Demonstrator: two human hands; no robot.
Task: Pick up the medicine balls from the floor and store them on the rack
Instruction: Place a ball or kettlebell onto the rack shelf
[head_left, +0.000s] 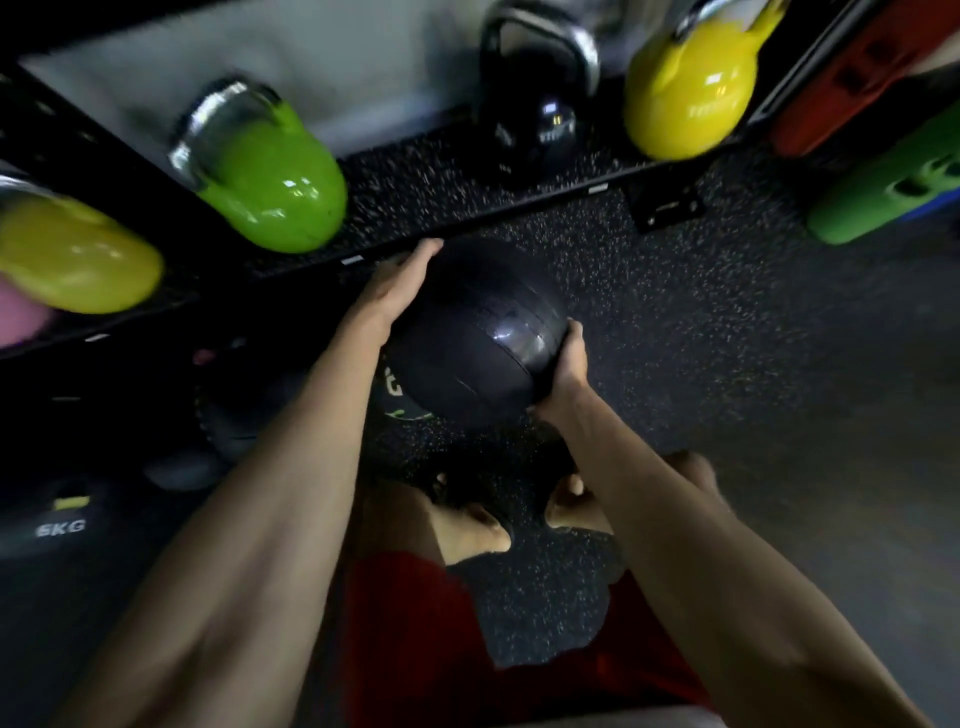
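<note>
A black medicine ball (475, 338) is held off the floor between both hands, just in front of the rack shelf's edge (467, 223). My left hand (397, 288) presses flat against its left side with straight fingers reaching toward the shelf. My right hand (563, 366) cups its lower right side, thumb curled over the ball. Another dark ball with green marking (397, 397) lies below, mostly hidden by the held ball and my left arm. More dark balls, one marked 6KG (57, 525), sit in the shadowed lower rack at left.
Kettlebells stand on the shelf: green (270, 176), black (540, 114), yellow (685, 88), and another yellow (72, 254) at far left. Red (857, 78) and green (893, 192) plates lean at right. My bare feet (483, 525) stand on the speckled rubber floor (727, 322).
</note>
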